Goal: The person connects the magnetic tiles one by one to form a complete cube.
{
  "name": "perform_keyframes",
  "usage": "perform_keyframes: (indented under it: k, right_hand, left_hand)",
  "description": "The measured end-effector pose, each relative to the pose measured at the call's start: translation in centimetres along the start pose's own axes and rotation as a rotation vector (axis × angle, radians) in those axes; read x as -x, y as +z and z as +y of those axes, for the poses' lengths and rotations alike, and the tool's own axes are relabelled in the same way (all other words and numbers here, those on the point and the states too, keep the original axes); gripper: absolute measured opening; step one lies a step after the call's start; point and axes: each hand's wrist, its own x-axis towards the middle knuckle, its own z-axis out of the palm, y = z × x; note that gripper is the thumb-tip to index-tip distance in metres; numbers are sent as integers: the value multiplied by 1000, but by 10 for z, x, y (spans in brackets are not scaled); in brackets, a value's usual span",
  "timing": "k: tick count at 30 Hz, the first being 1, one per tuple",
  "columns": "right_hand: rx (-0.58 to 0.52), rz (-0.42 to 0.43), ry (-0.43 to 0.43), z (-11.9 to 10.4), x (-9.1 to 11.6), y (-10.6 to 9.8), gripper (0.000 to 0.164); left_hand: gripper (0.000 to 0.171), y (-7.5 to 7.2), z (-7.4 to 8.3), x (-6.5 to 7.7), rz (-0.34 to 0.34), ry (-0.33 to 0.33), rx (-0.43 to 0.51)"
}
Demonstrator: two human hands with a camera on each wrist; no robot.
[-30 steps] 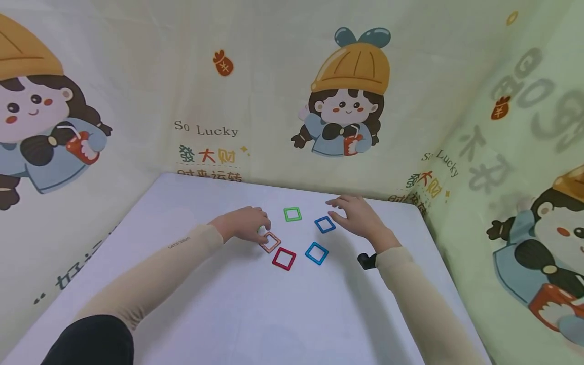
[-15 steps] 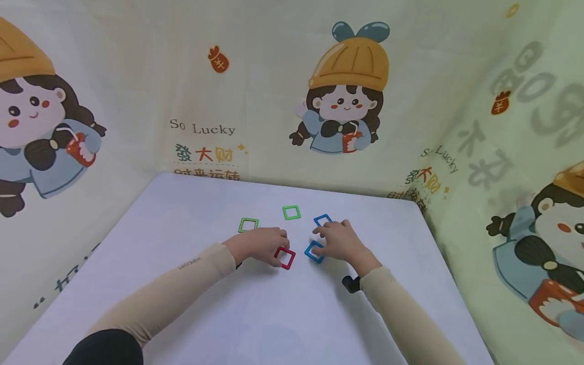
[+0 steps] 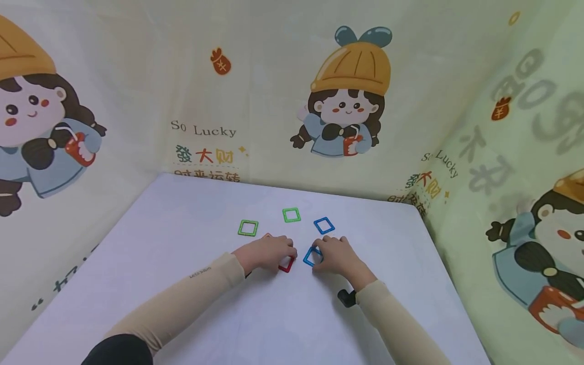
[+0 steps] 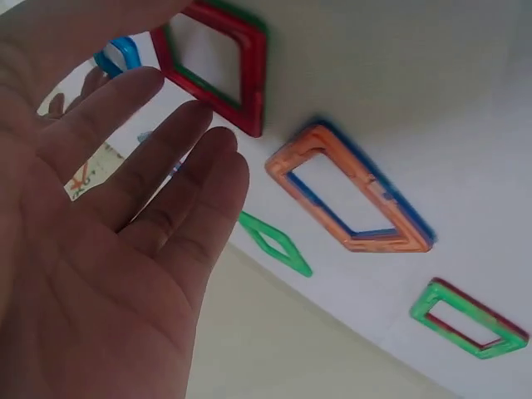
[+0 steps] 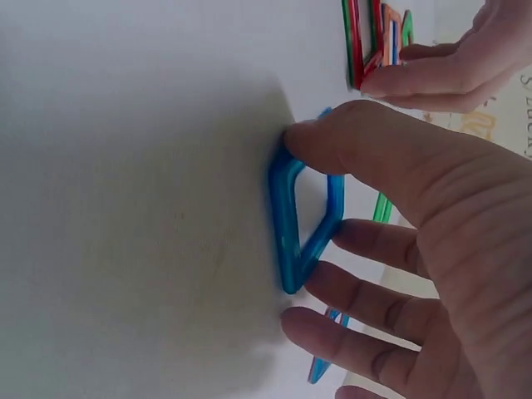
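Note:
My left hand (image 3: 269, 252) is over a red square magnetic tile (image 4: 253, 83), a hollow frame with a green underside. In the left wrist view its fingers stretch out loosely beside the red tile, the thumb at the tile's upper edge. My right hand (image 3: 339, 256) pinches a blue square magnetic tile (image 5: 284, 216), thumb at one corner and fingertips along the opposite side. This blue tile is close over the white table. An orange tile (image 4: 312, 204), backed with blue, lies beside the red one; in the head view the left hand mostly covers it.
A green tile (image 3: 248, 234) lies left of the hands, a second green tile (image 3: 292, 220) farther back, and another blue tile (image 3: 318, 227) beyond the right hand. Cartoon-printed cloth (image 3: 264, 101) walls in the white table (image 3: 274, 324) at the back and sides.
My left hand has moved right from the orange tile to the red one, uncovering the left green tile. My right hand has come nearer and left, from the far blue tile to the near one.

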Motion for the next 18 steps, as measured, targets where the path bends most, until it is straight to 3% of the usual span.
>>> perform_keyframes:
  k: [18]
  right_hand:
    - [-22, -38, -89, -13, 10, -2, 55]
  left_hand:
    - [60, -3, -8, -2, -5, -45, 80]
